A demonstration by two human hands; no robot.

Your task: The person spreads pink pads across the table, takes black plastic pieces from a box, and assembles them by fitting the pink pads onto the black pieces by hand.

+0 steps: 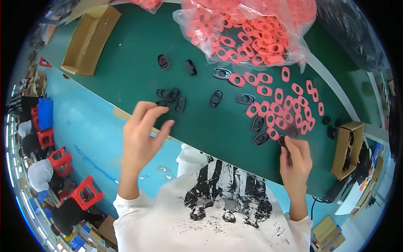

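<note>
My left hand (pixel 142 136) is over the table's near edge, thumb apart from the curled fingers, with nothing visible between them. Its fingertips are at a black oval part (pixel 161 103); whether they touch it I cannot tell. Just beyond lie more black oval parts with holes (pixel 180 103). My right hand (pixel 296 161) pinches a small dark oval part (pixel 281 140), mostly covered by the fingers. Near that hand are two black oval parts (pixel 261 138) and many flat pink rings (pixel 272 133) spread over the green table. Another black oval part (pixel 216 98) lies mid-table.
A clear plastic bag (pixel 302 50) spills pink rings at the back. An open cardboard box (pixel 86 42) stands far left; a smaller box (pixel 348 149) with black parts is at the right. Red stools (pixel 87 193) and other people are on the floor to the left.
</note>
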